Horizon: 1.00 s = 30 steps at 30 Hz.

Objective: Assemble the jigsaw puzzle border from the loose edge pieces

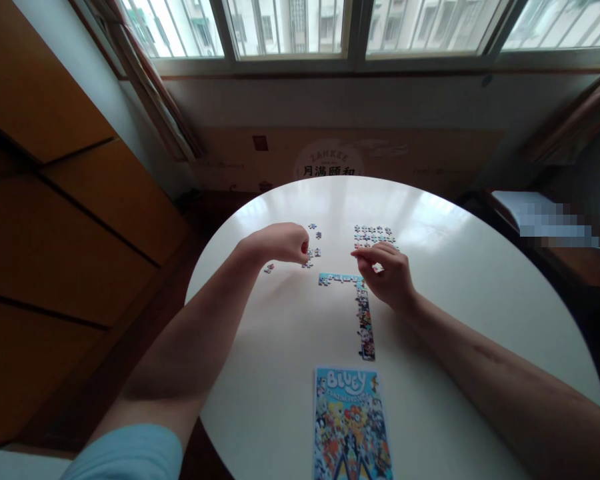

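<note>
My left hand (284,241) hovers over loose jigsaw pieces (319,253) at the left, its fingers curled closed. Whether anything is in them is hidden. With thumb and forefinger pinched together, my right hand (387,272) is above the corner of a partly joined jigsaw border (365,320). I cannot make out what that pinch holds. The border has a blue top strip (337,278) and a colourful right side running toward me. Just beyond my right hand, more jigsaw pieces (373,229) lie in rows, partly covered by it.
A colourful Bluey picture sheet (353,423) lies on the round white table (460,320), nearest me. A single piece (269,268) sits below my left wrist. Beyond the table are a long printed box (405,150) and windows. A wooden cabinet (80,267) stands at the left.
</note>
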Tool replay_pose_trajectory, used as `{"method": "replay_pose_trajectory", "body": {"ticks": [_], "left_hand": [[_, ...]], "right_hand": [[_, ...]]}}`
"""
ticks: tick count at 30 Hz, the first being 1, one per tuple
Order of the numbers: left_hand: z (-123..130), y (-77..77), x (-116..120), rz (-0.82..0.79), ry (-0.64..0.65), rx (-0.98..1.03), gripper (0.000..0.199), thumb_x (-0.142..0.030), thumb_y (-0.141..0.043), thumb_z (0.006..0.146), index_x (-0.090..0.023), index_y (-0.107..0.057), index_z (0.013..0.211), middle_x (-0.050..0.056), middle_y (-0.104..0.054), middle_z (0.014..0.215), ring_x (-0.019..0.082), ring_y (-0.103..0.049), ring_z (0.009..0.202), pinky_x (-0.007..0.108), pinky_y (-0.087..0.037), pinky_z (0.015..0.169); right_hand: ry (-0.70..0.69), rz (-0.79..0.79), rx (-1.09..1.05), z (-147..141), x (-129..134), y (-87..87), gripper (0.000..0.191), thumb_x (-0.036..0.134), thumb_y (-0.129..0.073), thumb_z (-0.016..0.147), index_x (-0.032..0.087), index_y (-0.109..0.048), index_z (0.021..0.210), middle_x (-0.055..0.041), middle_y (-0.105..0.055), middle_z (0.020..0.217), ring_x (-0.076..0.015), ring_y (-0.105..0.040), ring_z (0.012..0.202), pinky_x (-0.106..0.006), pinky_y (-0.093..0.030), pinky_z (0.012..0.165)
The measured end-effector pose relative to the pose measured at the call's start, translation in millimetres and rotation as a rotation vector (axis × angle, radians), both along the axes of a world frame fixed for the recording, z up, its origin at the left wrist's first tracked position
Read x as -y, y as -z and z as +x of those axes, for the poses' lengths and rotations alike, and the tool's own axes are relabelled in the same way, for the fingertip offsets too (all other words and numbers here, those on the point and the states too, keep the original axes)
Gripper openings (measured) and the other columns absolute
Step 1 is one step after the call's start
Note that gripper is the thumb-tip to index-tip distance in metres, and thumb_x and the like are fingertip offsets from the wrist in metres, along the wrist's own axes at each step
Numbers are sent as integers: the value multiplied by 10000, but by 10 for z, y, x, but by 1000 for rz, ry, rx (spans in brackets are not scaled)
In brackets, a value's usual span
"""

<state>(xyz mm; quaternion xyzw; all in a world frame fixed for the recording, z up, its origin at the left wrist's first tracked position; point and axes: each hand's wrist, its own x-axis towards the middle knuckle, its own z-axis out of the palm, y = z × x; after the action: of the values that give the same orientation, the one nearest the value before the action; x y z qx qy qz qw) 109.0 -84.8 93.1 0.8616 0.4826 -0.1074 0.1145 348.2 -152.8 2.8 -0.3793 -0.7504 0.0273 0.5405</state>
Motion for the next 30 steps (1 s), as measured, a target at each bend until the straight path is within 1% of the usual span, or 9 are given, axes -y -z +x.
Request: {"method": "replay_pose_trajectory", "body": {"ticks": [3,7,9,12,15,21,26,30], "left_hand": [[57,-73,96,-43,16,37,279,-332,-668,735,-211,-783,958,63,-743,816,175,-602,641,288,-425,607],[144,-106,183,-42,101,68,215,-294,-691,740,-216,-794,911,64,-756,869,196,-638,759,289,-447,670],[164,-101,193,-29,117,59,207,-286,-691,743,-217,-799,906,63,-760,896,203,-645,788,291,-452,685],[162,-96,189,-19,103,21,232,-271,-675,739,-211,-806,921,67,-757,877,211,-647,764,302,-461,691],[151,-118,185,-32,81,13,229,-265,-669,746,-209,-803,923,61,-743,822,197,-633,704,302,-462,680],[177,-196,211,-61,127,56,242,-320,-667,793,-206,-797,963,60,-746,861,177,-628,702,287,-472,669],[195,-179,208,-54,158,58,246,-335,-672,792,-193,-794,950,62,-737,856,179,-620,725,284,-444,660],[183,-135,170,-121,230,105,281,-391,-665,807,-183,-786,951,51,-721,836,160,-593,698,278,-408,632]], "right_hand": [[-9,0,16,-15,-12,6,197,165,-582,888,235,-763,856,-6,-678,666,-183,-634,672,-365,-532,724],[13,-8,-7,-25,-41,20,198,153,-580,887,235,-759,859,-13,-702,706,-180,-628,668,-362,-531,728],[24,-16,-15,-31,-59,28,201,149,-579,885,234,-759,860,-16,-705,716,-179,-627,669,-355,-530,722],[28,-16,-13,-45,-79,40,200,149,-578,884,229,-759,855,-17,-696,708,-176,-618,664,-343,-521,713],[32,-21,-6,-56,-91,51,203,154,-573,889,228,-758,852,-9,-675,686,-171,-605,651,-340,-515,720],[62,-42,-13,-53,-110,69,196,140,-578,871,220,-758,863,-2,-649,670,-177,-601,666,-337,-507,728],[76,-29,-30,-56,-123,84,202,124,-577,862,209,-759,871,-4,-648,673,-177,-592,664,-333,-494,722],[79,-6,-36,-74,-140,98,194,125,-583,861,212,-757,864,-5,-659,676,-176,-588,650,-331,-489,703]]}}
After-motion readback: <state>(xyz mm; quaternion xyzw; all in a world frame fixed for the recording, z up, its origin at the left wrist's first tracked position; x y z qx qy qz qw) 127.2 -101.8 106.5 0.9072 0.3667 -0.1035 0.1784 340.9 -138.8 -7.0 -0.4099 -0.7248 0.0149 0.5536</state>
